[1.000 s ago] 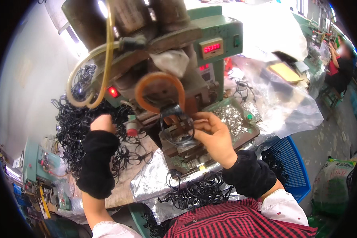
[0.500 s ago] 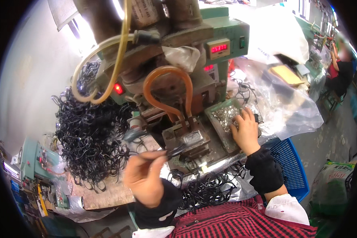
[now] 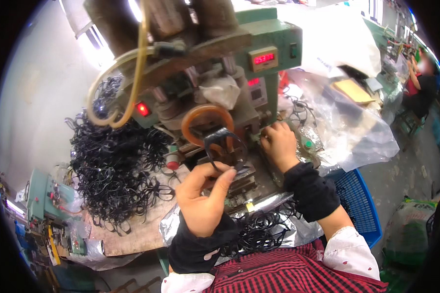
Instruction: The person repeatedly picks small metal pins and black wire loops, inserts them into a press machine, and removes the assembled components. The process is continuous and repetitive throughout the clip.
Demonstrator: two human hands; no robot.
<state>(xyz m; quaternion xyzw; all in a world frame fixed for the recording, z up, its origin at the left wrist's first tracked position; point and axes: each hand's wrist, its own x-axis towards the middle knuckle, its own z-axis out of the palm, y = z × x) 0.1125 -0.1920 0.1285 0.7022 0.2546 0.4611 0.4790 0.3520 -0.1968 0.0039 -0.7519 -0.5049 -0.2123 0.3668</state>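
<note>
My left hand (image 3: 203, 200) pinches a black band loop (image 3: 223, 133) between thumb and fingertips, raised in front of the press. Behind the loop are an orange hose (image 3: 208, 108) and the small metal die block (image 3: 242, 180), partly hidden by the hand and the loop. My right hand (image 3: 281, 146) has its fingers curled over the tray of small shiny metal pieces at the press's right side. That hand hides most of the tray, and what its fingertips hold, if anything, is out of sight.
A large heap of black loops (image 3: 115, 171) lies left of the press (image 3: 276, 44). More loops (image 3: 259, 229) lie on foil near me. A red button (image 3: 172, 163) and a green button (image 3: 308, 144) flank the work area. A blue basket (image 3: 359, 205) stands at right.
My left hand has moved right and brought the band up before the press. My right hand has shifted left and farther away over the tray. Metal posts now show under the press's upper plate.
</note>
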